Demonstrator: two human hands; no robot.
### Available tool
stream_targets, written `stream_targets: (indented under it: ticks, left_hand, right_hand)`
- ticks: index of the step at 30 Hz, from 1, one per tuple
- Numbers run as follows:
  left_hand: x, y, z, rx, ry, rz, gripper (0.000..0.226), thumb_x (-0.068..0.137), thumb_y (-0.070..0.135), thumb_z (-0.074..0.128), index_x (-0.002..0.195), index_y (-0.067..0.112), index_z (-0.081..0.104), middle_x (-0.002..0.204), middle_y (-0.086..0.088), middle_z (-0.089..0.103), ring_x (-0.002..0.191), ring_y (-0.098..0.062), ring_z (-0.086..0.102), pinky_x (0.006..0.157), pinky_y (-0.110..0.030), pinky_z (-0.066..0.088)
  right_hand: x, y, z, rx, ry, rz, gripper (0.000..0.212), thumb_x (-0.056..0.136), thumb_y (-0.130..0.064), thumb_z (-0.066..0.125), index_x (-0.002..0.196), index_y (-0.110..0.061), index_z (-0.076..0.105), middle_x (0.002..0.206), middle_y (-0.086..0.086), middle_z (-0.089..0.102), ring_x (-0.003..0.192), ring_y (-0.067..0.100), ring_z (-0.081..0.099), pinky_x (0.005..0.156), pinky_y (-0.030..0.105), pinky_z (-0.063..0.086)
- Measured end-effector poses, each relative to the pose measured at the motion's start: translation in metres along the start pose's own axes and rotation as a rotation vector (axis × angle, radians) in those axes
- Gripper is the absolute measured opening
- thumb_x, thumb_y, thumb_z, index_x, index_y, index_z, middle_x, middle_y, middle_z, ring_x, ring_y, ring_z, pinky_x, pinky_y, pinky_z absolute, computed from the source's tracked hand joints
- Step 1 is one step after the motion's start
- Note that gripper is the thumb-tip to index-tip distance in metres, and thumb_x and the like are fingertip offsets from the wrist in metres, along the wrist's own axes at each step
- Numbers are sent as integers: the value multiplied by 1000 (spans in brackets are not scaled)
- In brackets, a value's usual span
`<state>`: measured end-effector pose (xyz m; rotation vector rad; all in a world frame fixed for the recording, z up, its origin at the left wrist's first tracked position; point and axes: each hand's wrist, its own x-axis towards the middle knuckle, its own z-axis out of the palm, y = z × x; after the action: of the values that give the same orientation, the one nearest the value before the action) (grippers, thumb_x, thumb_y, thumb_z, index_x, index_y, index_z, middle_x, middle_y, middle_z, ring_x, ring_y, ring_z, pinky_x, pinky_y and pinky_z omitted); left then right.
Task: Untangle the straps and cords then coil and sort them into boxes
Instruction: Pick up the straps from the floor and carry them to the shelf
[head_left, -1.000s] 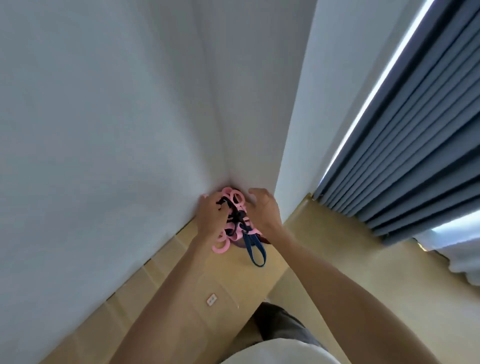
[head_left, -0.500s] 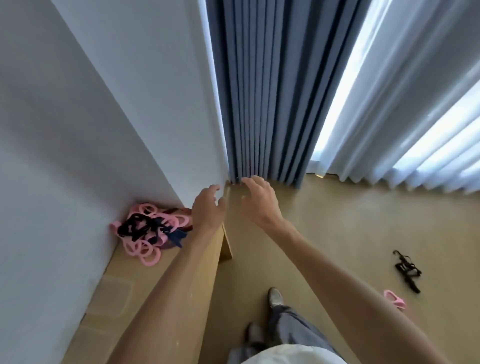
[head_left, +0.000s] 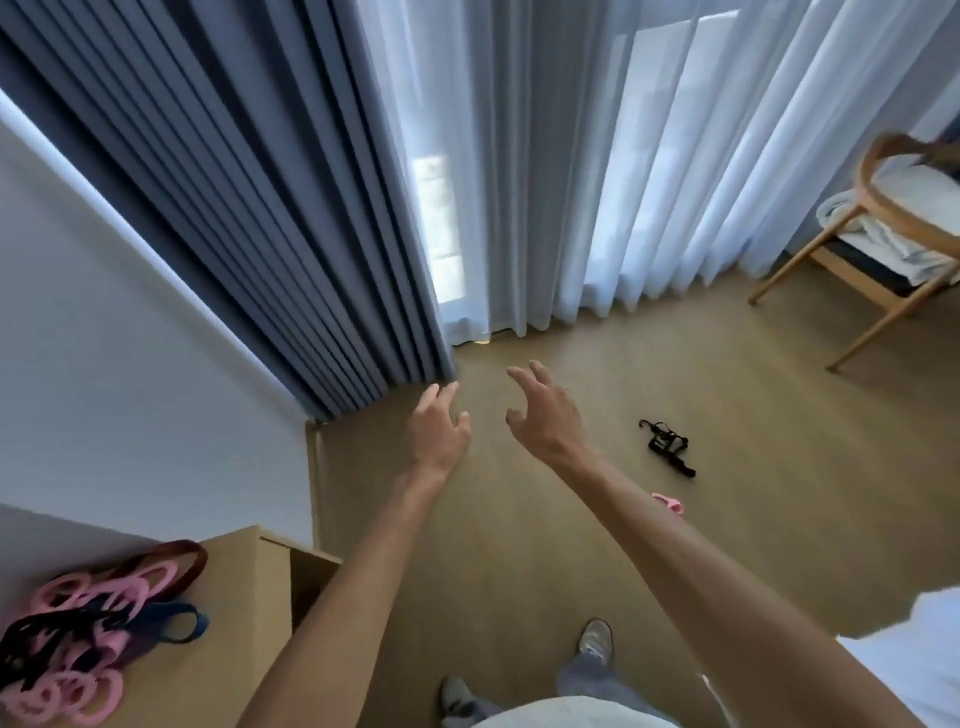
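A tangle of pink loops, black straps, a blue strap and a dark red band (head_left: 98, 629) lies on top of a cardboard box (head_left: 228, 597) at the lower left, against the wall. Both my hands are stretched out in front of me over the floor, empty. My left hand (head_left: 439, 428) has relaxed, spread fingers. My right hand (head_left: 540, 415) has loosely bent fingers and holds nothing. A black strap with buckles (head_left: 667, 447) lies on the floor to the right of my right hand. A pink piece (head_left: 670, 503) shows just beside my right forearm.
Grey-blue curtains (head_left: 249, 208) and sheer white curtains (head_left: 597, 182) hang ahead. A wooden chair (head_left: 883, 228) with folded cloth stands at the right. My feet (head_left: 595, 642) stand on the tan floor. A white surface edge (head_left: 914, 649) is at the lower right.
My hands let go of the tangle and left it on the box. My view swung right, from the wall corner to the curtains and floor, bringing the chair into sight.
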<state>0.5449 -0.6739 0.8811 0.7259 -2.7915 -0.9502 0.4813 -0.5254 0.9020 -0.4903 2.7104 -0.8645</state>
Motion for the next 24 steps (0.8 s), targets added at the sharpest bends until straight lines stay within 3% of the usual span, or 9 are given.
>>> stream_targets:
  ticks: [9, 16, 24]
  left_hand:
    - [35, 178, 144, -55, -99, 135, 41, 89, 17, 64, 130, 13, 62, 127, -7, 65, 108, -26, 64, 95, -36, 49]
    - [74, 278, 235, -48, -161, 220, 42, 88, 16, 65, 130, 14, 62, 126, -8, 64, 108, -25, 63, 94, -36, 48]
    - [134, 355, 331, -83, -183, 192, 39, 90, 17, 63, 129, 14, 61, 124, -8, 64, 109, -25, 63, 95, -40, 50]
  right_hand:
    - [19, 172, -143, 24, 147, 158, 61, 80, -9, 60, 141, -12, 52, 141, 18, 50, 128, 36, 50, 108, 44, 40]
    - [54, 275, -198, 57, 221, 238, 61, 75, -8, 60, 136, -11, 56, 129, 17, 56, 115, 37, 57, 100, 46, 47]
    - [128, 366, -252, 60, 170, 245, 60, 80, -10, 59, 139, -12, 54, 132, 14, 57, 120, 32, 55, 103, 44, 45]
